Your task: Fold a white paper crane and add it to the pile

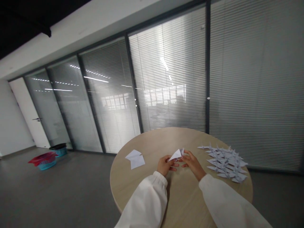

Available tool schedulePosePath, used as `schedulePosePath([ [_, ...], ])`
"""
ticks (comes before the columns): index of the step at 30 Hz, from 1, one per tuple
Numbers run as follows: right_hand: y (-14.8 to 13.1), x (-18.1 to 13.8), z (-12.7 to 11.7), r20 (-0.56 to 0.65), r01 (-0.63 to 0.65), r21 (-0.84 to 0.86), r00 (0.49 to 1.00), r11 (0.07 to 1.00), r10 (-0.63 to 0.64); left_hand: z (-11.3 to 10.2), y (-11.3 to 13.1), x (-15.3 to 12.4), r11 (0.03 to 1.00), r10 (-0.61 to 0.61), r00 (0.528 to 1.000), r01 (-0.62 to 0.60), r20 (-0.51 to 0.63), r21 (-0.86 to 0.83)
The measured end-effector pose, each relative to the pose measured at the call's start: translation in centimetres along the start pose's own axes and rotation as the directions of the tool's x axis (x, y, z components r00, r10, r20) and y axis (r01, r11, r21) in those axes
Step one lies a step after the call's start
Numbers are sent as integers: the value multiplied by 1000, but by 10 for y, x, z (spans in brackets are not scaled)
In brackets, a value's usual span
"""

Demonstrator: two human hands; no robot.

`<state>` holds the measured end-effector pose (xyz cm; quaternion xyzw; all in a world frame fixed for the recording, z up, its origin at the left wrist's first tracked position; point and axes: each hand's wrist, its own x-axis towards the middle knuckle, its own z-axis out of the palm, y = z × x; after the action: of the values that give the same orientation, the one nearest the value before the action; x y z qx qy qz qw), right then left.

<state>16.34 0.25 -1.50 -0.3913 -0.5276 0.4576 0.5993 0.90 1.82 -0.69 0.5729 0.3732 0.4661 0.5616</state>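
Between my two hands, just above the round table, is a folded piece of white paper [176, 155] with a pointed left end. My left hand [165, 165] grips its left part, thumb on top and fingers beneath. My right hand [190, 162] pinches the right end, where a fold stands up. The fingers hide the paper's lower edge. To the left lie white paper sheets [137, 161], flat and overlapping at angles. Over on the right, a cluster of several folded white paper cranes [225, 161] sits in rows, points outward.
The round wooden table [152, 139] stands close to a glass partition with blinds [168, 72]. On the floor at left are a blue bin with a red liner [45, 161] and another with a black liner [59, 150]. A white door [29, 110] is at the far left.
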Motion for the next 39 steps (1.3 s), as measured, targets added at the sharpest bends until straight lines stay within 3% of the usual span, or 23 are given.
schedulePosePath([
  [5, 3, 0, 1, 75, 0, 3, 997, 1000, 0, -1, -1, 0, 1000, 20, 1000, -20, -19, 9],
  [31, -7, -8, 2, 133, 57, -73, 990, 996, -47, -2, -3, 2, 1000, 7, 999, -5, -49, 28],
  [39, 6, 5, 0, 31, 33, -34, 999, 999, -32, -1, -1, -1, 999, -4, 1000, 5, -17, 46],
])
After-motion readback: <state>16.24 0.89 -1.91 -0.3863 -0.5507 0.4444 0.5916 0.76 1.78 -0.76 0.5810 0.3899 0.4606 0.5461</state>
